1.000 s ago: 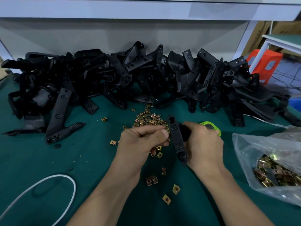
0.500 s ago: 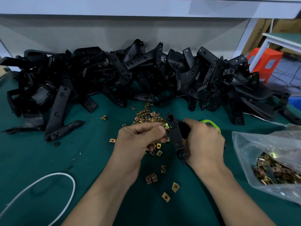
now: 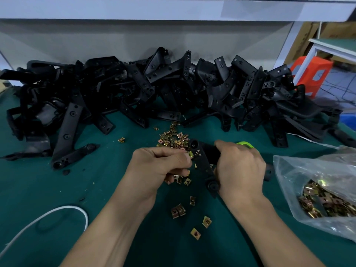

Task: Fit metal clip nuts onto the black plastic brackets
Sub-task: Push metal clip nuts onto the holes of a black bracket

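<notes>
Your bench (image 3: 48, 199) carries a heap of black brackets (image 3: 173, 89) along its far edge and a clear bag (image 3: 317, 170) of nuts at the right edge. Both forearms reach in from the near edge. Your right hand (image 3: 240, 170) wraps round one bracket (image 3: 202, 164) mid-bench, tilted on end. Your left hand (image 3: 159, 166), knuckles up, pinches a clip nut (image 3: 191, 154) against the bracket's upper part, just in front of the loose clip nuts (image 3: 173, 138).

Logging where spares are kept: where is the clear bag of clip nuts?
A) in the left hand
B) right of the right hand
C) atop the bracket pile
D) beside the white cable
B: the clear bag of clip nuts lies right of the right hand.
</notes>
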Demonstrator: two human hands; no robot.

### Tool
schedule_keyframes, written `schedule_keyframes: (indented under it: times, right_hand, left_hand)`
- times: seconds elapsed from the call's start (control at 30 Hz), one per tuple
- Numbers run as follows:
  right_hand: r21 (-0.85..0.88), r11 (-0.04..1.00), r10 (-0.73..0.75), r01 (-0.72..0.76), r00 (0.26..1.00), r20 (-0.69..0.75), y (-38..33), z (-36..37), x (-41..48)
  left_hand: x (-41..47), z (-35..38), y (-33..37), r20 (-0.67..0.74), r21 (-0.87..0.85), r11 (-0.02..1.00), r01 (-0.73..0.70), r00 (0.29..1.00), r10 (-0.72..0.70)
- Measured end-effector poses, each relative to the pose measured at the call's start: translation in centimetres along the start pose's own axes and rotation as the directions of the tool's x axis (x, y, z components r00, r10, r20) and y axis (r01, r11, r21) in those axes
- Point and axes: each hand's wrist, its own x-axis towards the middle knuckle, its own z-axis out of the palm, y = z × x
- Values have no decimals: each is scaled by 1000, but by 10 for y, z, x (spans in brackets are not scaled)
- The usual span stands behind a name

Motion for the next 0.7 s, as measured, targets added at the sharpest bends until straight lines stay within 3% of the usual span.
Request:
schedule_keyframes:
  times: [0.17, 0.4, 0.7]
  right_hand:
    - [-1, 1000, -18, 19, 1000, 22, -2, 1, -1]
    - [-42, 999, -4, 8, 996, 90, -2, -1, -4]
    - [-49, 996, -71, 72, 997, 8, -3, -1, -4]
  left_hand:
    - [1, -4, 2, 48, -1, 996, 90, 995, -90]
    - [3, -7, 3, 60, 39, 994, 100, 993, -102]
    - [3, -2, 0, -36, -19, 998, 53, 998, -54]
